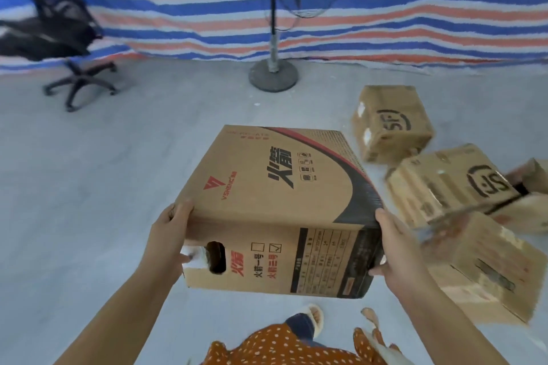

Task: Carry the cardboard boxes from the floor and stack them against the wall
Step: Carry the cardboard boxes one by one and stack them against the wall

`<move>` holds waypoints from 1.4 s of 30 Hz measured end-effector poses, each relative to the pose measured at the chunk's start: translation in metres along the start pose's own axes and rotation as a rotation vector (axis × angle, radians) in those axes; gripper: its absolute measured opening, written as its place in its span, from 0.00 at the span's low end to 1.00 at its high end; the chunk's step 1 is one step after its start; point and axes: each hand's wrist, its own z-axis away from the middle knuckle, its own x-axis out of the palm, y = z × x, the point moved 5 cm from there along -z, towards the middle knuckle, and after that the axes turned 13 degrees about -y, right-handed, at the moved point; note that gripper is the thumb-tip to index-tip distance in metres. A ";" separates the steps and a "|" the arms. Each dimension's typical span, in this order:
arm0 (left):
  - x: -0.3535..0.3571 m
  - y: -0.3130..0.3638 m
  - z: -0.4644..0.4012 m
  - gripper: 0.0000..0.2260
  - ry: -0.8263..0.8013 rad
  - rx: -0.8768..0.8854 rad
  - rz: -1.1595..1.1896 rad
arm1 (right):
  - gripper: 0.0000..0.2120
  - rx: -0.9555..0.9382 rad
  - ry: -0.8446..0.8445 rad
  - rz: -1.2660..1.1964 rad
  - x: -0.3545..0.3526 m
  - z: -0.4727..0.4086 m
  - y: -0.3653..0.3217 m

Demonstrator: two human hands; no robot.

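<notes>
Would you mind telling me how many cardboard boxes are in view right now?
5: the printed box held in both hands, and four on the floor at right: far SF box, second SF box, nearest box, and a partly cut-off box at the edge. More may be hidden.

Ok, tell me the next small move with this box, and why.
Probably step forward toward the striped sheet: both the left hand and the right hand already grip the printed box clear of the floor, and nothing is stacked there yet.
</notes>
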 end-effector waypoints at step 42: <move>-0.625 -0.292 0.280 0.04 1.233 -0.108 0.933 | 0.11 -0.098 -1.162 0.953 0.785 0.229 0.241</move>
